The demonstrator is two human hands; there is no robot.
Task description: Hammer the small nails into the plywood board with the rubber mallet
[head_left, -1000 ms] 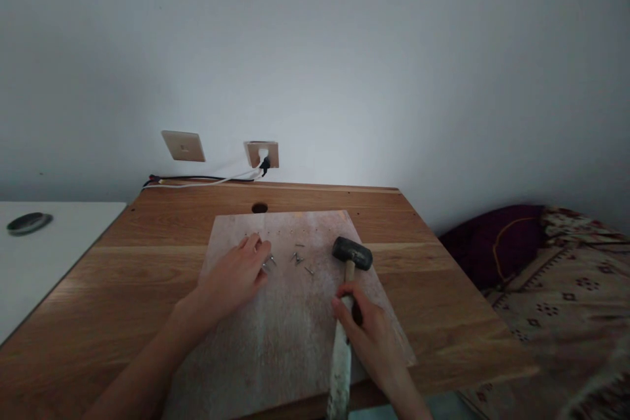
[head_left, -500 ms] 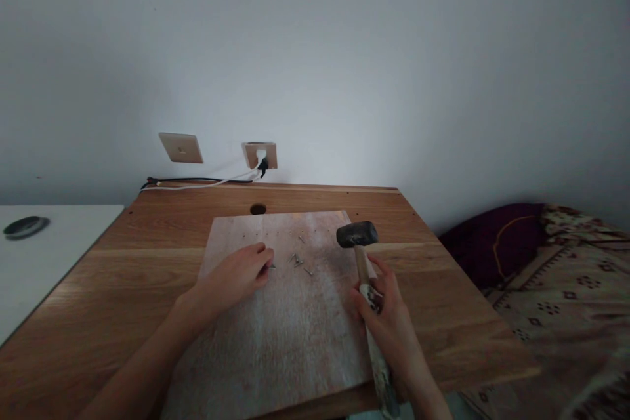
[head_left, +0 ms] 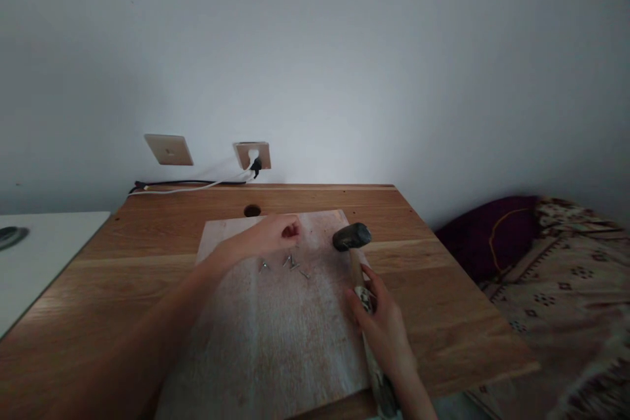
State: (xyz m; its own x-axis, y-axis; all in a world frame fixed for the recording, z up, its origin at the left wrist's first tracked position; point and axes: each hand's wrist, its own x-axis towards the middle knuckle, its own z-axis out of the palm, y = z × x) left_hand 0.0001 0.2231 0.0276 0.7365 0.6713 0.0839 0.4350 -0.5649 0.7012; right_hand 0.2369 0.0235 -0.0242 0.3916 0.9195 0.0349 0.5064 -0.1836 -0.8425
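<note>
My right hand (head_left: 381, 315) is wrapped round the wooden handle of a hammer (head_left: 352, 237). Its dark, blocky head points up and away, held above the right side of a pale wooden board (head_left: 266, 335). Over the far part of the board, my left hand (head_left: 275, 234) has its fingers curled together, pinched downward. Whatever may be between those fingertips is hidden. Just nearer than that hand, several loose metal nails (head_left: 291, 262) lie scattered on the board.
Under the board is a brown wooden table (head_left: 428, 289) against the wall. A round cable hole (head_left: 252, 210) lies behind the board, with cables (head_left: 197, 187) running to a wall socket (head_left: 252, 155). Patterned fabric (head_left: 556, 308) is at the right, a white surface (head_left: 44, 256) at the left.
My left hand has moved away and to the right, leaving nails on the board where its fingertips were. The hammer in my right hand has barely shifted. The view has turned slightly.
</note>
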